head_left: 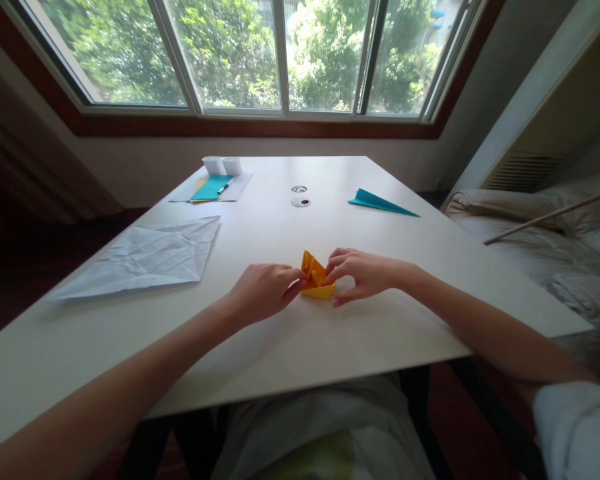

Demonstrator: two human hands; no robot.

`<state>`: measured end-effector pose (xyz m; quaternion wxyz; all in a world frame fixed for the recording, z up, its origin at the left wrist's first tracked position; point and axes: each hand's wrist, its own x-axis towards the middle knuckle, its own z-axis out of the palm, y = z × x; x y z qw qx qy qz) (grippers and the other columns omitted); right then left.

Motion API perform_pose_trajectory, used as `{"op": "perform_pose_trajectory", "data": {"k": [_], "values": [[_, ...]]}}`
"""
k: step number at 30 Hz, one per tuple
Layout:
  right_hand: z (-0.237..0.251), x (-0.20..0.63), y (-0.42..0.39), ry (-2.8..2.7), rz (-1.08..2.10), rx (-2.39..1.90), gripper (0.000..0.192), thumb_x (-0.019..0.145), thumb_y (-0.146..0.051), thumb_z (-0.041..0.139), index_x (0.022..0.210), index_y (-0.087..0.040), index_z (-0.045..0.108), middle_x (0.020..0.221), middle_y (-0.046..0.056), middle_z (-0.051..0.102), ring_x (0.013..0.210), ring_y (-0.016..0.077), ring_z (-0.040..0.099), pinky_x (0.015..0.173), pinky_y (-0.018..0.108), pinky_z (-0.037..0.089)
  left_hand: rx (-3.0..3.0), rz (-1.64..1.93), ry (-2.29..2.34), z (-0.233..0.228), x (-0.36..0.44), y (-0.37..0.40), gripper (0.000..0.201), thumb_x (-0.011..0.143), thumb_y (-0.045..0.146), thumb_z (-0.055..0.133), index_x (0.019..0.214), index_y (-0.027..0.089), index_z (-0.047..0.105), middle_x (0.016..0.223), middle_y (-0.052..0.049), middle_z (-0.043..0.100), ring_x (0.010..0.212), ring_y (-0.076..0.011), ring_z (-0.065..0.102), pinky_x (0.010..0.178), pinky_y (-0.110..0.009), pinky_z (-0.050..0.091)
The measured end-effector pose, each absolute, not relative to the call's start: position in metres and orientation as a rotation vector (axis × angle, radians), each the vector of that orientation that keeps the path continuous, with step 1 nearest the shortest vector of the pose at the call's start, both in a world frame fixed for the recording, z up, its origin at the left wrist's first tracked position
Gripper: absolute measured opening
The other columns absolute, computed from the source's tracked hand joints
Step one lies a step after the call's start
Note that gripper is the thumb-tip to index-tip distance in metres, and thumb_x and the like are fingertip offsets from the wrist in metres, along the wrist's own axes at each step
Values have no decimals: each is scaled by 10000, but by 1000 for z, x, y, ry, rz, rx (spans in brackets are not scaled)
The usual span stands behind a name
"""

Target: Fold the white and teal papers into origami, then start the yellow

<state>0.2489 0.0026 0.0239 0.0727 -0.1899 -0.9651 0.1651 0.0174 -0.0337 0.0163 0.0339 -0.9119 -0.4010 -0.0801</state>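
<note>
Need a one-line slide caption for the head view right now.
Both hands, left hand and right hand, pinch a folded yellow origami piece on the white table.

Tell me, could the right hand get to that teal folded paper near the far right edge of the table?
Probably yes: the right hand pinches the yellow paper, and bare table lies between it and the teal paper.

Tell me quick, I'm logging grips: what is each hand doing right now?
Left hand: closed, pinching the yellow folded paper on its left side.
Right hand: closed, pinching the same paper on its right side.
</note>
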Motion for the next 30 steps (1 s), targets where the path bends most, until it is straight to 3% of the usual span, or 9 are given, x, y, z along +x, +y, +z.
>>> {"op": "perform_pose_trajectory", "data": {"k": [9,18,24,30], "values": [[24,248,1,-2883,585,-605,414,764,-501,559,1005,-183,667,988,89,640,973,202,494,865,340,389,-2902,96,-1232,8,13,-31,442,806,153,375,1221,257,488,843,-57,692,673,-222,641,538,-264,409],[33,241,-6,-2882,460,-798,450,880,-500,357,886,-201,693,915,73,662,934,214,504,839,384,344,-2914,130,-1214,12,10,-26,462,793,133,383,1191,329,508,886,-21,691,727,-195,643,576,-244,404],[30,227,-19,-2736,389,-1151,493,866,-531,354,795,-193,706,799,76,657,804,194,538,705,312,369,-2911,65,-1134,9,14,-33,365,860,234,356,1196,294,487,803,-26,685,663,-200,638,534,-247,389],[27,224,-24,-2647,382,-1337,381,846,-459,439,758,-205,708,720,54,660,737,175,571,660,270,372,-2893,-8,-1121,4,19,-35,342,890,311,343,1203,269,475,770,-40,683,634,-197,632,531,-246,383]]}}
